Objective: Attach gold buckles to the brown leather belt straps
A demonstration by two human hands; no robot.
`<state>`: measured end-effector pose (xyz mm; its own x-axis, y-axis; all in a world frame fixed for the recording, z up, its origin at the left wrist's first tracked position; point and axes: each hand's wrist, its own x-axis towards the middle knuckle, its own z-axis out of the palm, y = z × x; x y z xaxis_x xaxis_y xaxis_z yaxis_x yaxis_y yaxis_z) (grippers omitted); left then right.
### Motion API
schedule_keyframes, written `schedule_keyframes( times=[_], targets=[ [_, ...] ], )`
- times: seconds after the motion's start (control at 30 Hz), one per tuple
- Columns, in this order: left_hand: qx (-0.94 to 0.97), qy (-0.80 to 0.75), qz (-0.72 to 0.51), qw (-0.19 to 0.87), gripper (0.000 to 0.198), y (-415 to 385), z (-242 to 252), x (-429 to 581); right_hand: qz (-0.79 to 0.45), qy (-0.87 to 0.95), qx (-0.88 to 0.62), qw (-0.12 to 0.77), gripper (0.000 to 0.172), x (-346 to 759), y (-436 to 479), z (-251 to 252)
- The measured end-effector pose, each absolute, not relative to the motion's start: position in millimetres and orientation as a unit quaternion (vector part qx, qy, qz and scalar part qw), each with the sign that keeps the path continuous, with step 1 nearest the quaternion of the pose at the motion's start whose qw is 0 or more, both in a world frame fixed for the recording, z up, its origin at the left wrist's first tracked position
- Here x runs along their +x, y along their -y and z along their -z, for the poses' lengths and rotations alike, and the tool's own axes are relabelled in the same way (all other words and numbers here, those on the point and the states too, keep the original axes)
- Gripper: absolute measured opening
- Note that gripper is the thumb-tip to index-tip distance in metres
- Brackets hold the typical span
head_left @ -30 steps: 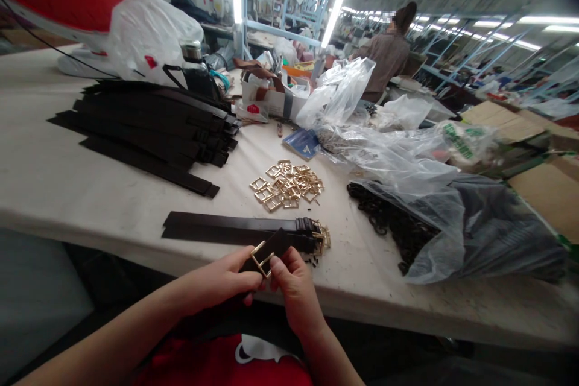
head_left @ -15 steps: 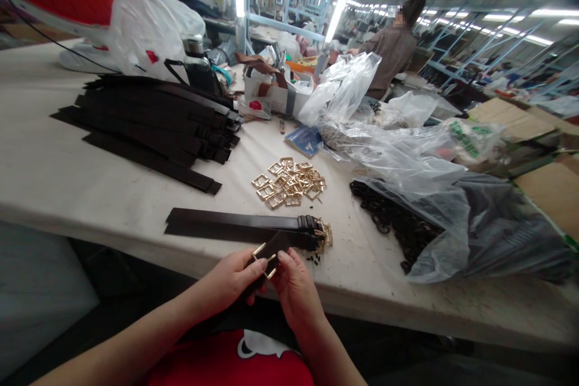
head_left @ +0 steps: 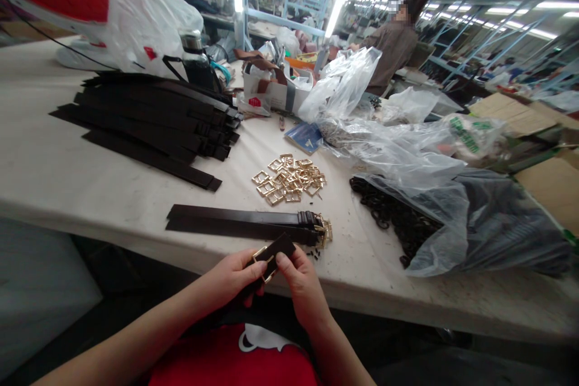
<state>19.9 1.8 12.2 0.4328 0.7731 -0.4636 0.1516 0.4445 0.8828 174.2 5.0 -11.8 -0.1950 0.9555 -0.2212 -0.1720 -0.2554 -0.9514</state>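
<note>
My left hand (head_left: 242,272) is closed on a dark strap (head_left: 281,246) and the gold buckle (head_left: 259,253) around it, thumb pressed on top. Close by, my right hand (head_left: 298,274) pinches the strap's end just past the buckle, with the thumb on its upper face. The strap's lower part is hidden under my left hand. Behind my hands lie several dark belts (head_left: 235,224) with gold buckles at their right ends. Beyond them on the table is a pile of loose gold buckles (head_left: 289,178).
A stack of dark straps (head_left: 145,123) lies at the left. To the right, a clear plastic bag (head_left: 434,253) partly covers a heap of black loops (head_left: 389,217). A blue booklet (head_left: 304,137) and a white box (head_left: 283,96) are at the back. A co-worker (head_left: 398,42) stands beyond the table.
My right hand has shifted slightly right and up along the strap, and its thumb now presses on the strap's end. More of the strap shows past the buckle. My left hand keeps its hold.
</note>
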Motion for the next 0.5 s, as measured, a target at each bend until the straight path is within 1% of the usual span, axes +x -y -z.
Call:
schedule_keyframes(
  times=[0.07,0.13,0.23,0.27,0.3,0.37,0.43,0.5],
  targets=[
    [0.465,-0.491,-0.221,0.703,0.033,-2.9,-11.6,20.2,-0.654,0.429,-0.456,0.425,0.018,173.7,-4.1,12.2],
    [0.464,-0.498,-0.221,0.699,0.032,-3.4,-12.0,21.1,-0.63,0.452,-0.465,0.429,0.019,172.5,-1.0,11.6],
    [0.492,-0.496,-0.218,0.681,0.032,-1.9,-16.2,23.8,-0.496,0.536,-0.507,0.458,0.014,171.4,4.3,8.5],
    [0.513,-0.498,-0.217,0.664,0.031,-0.6,-18.6,24.6,-0.462,0.552,-0.516,0.464,0.013,171.6,4.9,7.1],
    [0.537,-0.501,-0.215,0.644,0.03,0.8,-21.0,25.1,-0.457,0.553,-0.517,0.467,0.012,172.2,4.5,5.5],
    [0.582,-0.5,-0.204,0.608,0.032,2.2,-23.8,24.1,-0.533,0.513,-0.488,0.464,0.013,174.2,0.7,2.3],
    [0.603,-0.482,-0.182,0.609,0.035,-1.2,-21.5,21.4,-0.62,0.46,-0.44,0.459,0.017,176.2,-4.6,-0.8],
    [0.595,-0.469,-0.162,0.632,0.04,-10.7,-14.1,20.0,-0.631,0.457,-0.417,0.468,0.017,177.0,-8.0,-3.7]
  ],
)
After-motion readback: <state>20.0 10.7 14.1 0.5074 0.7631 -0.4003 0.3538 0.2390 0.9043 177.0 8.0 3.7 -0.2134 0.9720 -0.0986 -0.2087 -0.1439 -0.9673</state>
